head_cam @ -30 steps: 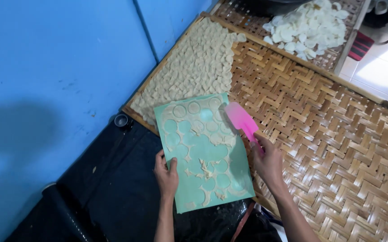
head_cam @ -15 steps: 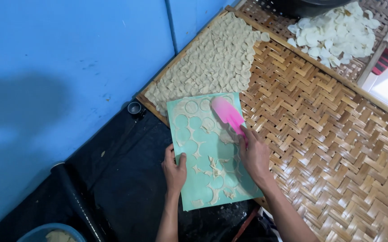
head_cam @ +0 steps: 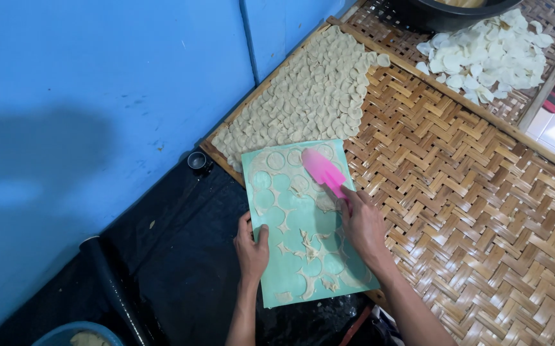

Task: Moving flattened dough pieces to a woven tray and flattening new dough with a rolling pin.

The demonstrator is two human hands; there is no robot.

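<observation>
The right hand (head_cam: 362, 225) is closed around the handle of a pink scraper (head_cam: 323, 171), and its flat blade lies on the upper part of a mint-green board (head_cam: 271, 205). The left hand (head_cam: 252, 247) rests on the board's left edge, thumb on top; the other fingers seem to go under it, but this is hard to see. On the board are thin dough leftovers (head_cam: 308, 247) with round holes. The board lies partly on a woven bamboo tray (head_cam: 482, 211), just beside rows of small dough rounds (head_cam: 312, 96).
</observation>
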